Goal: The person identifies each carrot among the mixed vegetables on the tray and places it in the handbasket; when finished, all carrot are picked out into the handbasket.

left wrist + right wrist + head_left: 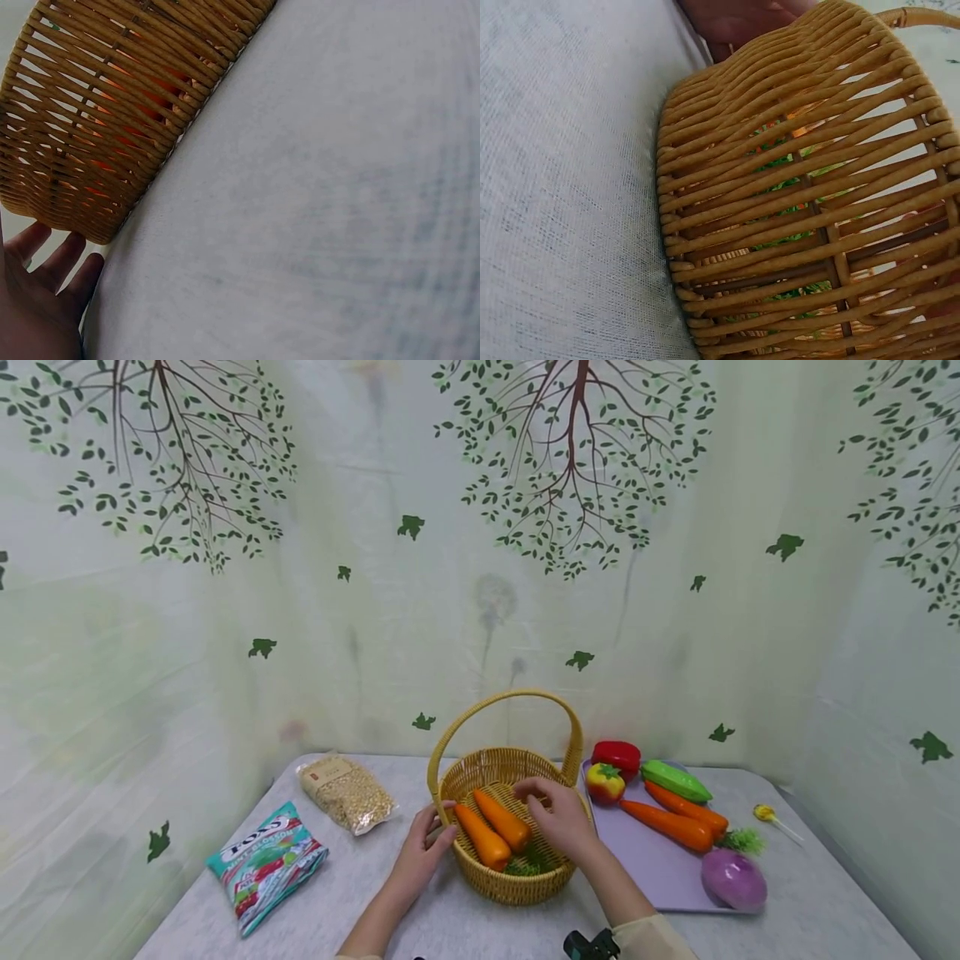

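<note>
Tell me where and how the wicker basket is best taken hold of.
Probably by the top middle of its handle, coming from above with the fingers curled round it. The handle arches well above the rim of the basket, nothing touches its top, and the basket stands upright, so lifting there should keep it fairly level with the carrots inside.

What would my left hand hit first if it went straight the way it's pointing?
Most likely the side of the round, golden-brown woven basket. Your left hand is right beside it, fingers angled toward its rim; they may already be touching, though depth there is unclear.
</note>
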A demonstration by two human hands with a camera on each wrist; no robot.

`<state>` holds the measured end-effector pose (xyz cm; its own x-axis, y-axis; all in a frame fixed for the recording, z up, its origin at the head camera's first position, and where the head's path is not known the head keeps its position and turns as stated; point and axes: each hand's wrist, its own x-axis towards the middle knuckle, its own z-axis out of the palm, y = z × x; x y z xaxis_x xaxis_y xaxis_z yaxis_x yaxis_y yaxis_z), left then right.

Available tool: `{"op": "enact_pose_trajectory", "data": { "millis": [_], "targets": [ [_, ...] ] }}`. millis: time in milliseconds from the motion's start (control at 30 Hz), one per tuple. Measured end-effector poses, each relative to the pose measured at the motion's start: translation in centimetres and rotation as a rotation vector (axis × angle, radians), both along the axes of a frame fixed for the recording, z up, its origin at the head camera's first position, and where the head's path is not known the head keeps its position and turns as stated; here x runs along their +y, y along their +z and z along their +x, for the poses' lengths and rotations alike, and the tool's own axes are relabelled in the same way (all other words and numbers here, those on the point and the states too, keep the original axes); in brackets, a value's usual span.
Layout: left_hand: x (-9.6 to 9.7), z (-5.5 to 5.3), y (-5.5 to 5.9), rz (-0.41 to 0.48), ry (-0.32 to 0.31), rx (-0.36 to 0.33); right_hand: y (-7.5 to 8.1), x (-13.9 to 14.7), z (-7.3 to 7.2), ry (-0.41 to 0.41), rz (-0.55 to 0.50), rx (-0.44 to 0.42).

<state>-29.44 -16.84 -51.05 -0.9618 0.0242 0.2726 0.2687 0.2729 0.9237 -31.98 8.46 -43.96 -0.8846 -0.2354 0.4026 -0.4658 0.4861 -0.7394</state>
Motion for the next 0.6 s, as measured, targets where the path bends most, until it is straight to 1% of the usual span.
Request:
{"op": "enact_pose_trajectory", "data": {
  "millis": [133, 267, 333, 467, 600],
  "targets": [
    [-0.1, -0.2, 0.0, 0.001, 0.0, 0.0, -0.1, 0.2, 0.2, 0.003, -0.093, -0.017],
    [-0.1, -0.1, 0.0, 0.004, 0.001, -0.001, -0.2, 0.9, 0.6, 0.017, -0.128, -0.046],
    [-0.1, 0.0, 0.0, 0.003, 0.005, 0.004, -0.2, 1.3, 0.9, 0.03, -0.141, -0.082],
    [-0.1, 0.1, -0.2, -0.009, 0.002, 0.006, 0.0, 2.7, 1.5, 0.049, -0.193, -0.187],
    [0.0, 0.1, -0.1, -0.014, 0.006, 0.005, 0.5, 4.6, 1.5, 0.041, -0.232, -0.242]
  ]
}}
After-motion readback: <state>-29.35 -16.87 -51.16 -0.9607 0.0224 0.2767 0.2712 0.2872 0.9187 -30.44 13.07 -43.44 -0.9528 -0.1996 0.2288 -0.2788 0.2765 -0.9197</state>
